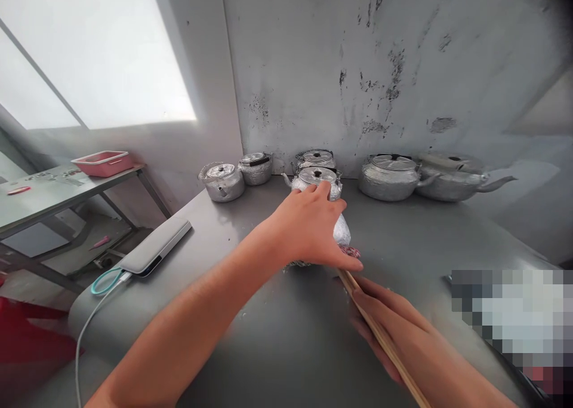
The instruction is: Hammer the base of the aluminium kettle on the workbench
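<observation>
My left hand (313, 223) reaches over a silver object (342, 232) on the grey table (277, 348), its fingers spread and thumb pointing right. The hand hides most of that object, so its full shape cannot be told. Just beyond the fingertips stands a dented silver kettle (317, 175). Below and right of it, my right hand (389, 318) is closed around a long wooden stick (373, 327), slanting from lower right up towards my left thumb. A red and white woven piece (350, 251) shows between the stick's upper end and the silver object.
More silver kettles stand along the wall, two at the left (225, 187) (255, 170) and two at the right (388, 180) (452, 184). A grey power bank (156, 247) with a cable lies at the left edge. Beyond, a side table (40, 199) holds a pink basket (104, 164).
</observation>
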Demonstrator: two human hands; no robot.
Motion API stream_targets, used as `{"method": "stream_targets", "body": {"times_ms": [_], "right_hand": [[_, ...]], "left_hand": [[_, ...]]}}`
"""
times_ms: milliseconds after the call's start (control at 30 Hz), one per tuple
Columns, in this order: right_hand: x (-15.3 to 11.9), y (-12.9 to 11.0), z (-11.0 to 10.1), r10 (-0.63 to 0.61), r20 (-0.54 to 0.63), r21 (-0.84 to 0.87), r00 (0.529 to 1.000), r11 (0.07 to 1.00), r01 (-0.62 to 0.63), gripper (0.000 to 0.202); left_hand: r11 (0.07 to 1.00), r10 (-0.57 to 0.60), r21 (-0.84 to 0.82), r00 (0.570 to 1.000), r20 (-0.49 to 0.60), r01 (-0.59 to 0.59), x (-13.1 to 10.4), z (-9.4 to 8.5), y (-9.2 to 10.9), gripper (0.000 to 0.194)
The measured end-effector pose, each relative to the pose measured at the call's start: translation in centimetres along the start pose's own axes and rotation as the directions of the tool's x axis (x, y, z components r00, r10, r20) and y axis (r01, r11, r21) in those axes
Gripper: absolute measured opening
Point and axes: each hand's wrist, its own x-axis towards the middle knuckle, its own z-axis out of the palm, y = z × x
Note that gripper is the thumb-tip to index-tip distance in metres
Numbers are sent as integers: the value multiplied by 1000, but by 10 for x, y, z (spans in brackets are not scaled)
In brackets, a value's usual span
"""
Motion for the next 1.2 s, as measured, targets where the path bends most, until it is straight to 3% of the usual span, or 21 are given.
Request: {"method": "stream_targets", "body": {"times_ms": [233,367,600,700,867,933,1000,1067,1133,1200], "right_hand": [[2,2,5,9,28,-19,1000,1000,-9,39],[1,3,6,28,14,-10,1000,1000,-28,37],[2,2,6,42,19,15,999,999,-42,35],[0,3,5,54,-7,50,999,997,-54,42],[-3,4,4,-52,56,8,997,999,51,47],[-4,5,4,-121,95,2,988,993,121,46],[-5,6,3,-159,124,8,980,987,159,46],[-5,5,2,-179,149,8,973,984,180,46],[-5,5,1,-200,181,5,963,979,202,46],[-4,4,1,-214,208,1,955,976,219,46]], "left_hand": [[998,46,-33,999,28,-45,-2,-3,-8,90],[999,9,-31,999,37,-8,-1,-2,-9,79],[996,-38,-73,991,132,48,-2,-6,-10,94],[990,-42,-127,991,125,58,-2,-13,-24,92],[931,-157,-275,942,295,241,-2,-31,-68,89],[876,-152,-388,926,344,288,-2,-33,-86,71],[762,-80,-559,904,419,327,-1,-29,-100,51],[553,-51,-696,853,519,457,-1,-20,-110,44],[367,-71,-716,785,615,594,0,-10,-116,40],[239,-57,-706,735,676,667,1,0,-120,34]]}}
